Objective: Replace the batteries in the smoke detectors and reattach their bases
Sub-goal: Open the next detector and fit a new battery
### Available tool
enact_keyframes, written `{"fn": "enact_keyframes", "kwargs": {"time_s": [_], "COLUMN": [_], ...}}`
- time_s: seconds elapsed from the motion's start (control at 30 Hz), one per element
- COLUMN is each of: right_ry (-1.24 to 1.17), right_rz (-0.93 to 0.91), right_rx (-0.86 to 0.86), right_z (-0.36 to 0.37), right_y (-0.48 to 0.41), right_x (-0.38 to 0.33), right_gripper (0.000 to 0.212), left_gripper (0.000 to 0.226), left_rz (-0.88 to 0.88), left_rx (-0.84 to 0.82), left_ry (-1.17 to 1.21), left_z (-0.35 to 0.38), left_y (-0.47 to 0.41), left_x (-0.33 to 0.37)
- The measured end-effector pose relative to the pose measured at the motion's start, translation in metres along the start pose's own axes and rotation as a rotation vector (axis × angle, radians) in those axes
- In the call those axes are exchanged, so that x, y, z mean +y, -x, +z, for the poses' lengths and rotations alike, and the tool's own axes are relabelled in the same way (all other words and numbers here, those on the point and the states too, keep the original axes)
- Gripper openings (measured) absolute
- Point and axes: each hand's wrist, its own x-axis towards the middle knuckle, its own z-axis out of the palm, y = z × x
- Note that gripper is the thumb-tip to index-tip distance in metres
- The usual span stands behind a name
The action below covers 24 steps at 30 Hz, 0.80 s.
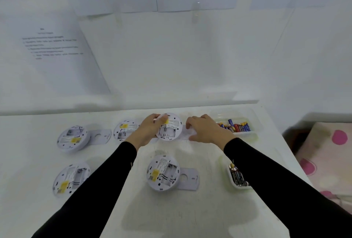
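Several white round smoke detectors lie back side up on the white table point(200, 218). My left hand point(146, 131) grips the far middle detector point(169, 127) by its left edge, and the detector is tilted up. My right hand point(205, 130) rests on a flat white base plate point(187, 134) just right of that detector, fingers curled over it. Another detector point(162, 173) lies nearer me with its base plate point(188, 178) beside it. More detectors lie at the left point(73, 138), point(71, 178) and behind my left hand point(124, 129).
A clear tray point(253, 123) with several red and blue batteries stands at the far right. A small white tray point(233, 180) with dark batteries sits under my right forearm. Printed sheets hang on the wall behind. A pink-dotted cloth point(323, 161) lies beyond the table's right edge.
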Motion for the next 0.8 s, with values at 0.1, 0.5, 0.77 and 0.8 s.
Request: {"fn": "enact_keyframes", "kwargs": {"time_s": [0.1,0.5,0.77,0.8], "right_ry": [0.003,-0.082,-0.121,-0.135], "right_rz": [0.014,0.067,0.085,0.097], "right_rx": [-0.039,-0.078,-0.072,-0.057], "right_z": [0.002,0.004,0.0,-0.002], "right_y": [-0.01,-0.019,-0.01,-0.006], "right_x": [0.002,0.008,0.003,0.0], "right_gripper": [0.038,0.044,0.046,0.044], "left_gripper": [0.036,0.039,0.054,0.047], "left_rz": [0.01,0.061,0.188,0.203], "left_rx": [0.047,0.245,0.259,0.265], "left_ry": [-0.093,-0.347,-0.59,-0.596], "left_z": [0.008,0.019,0.01,0.009], "left_y": [-0.012,-0.028,-0.029,-0.028], "left_x": [-0.004,-0.017,-0.015,-0.014]}}
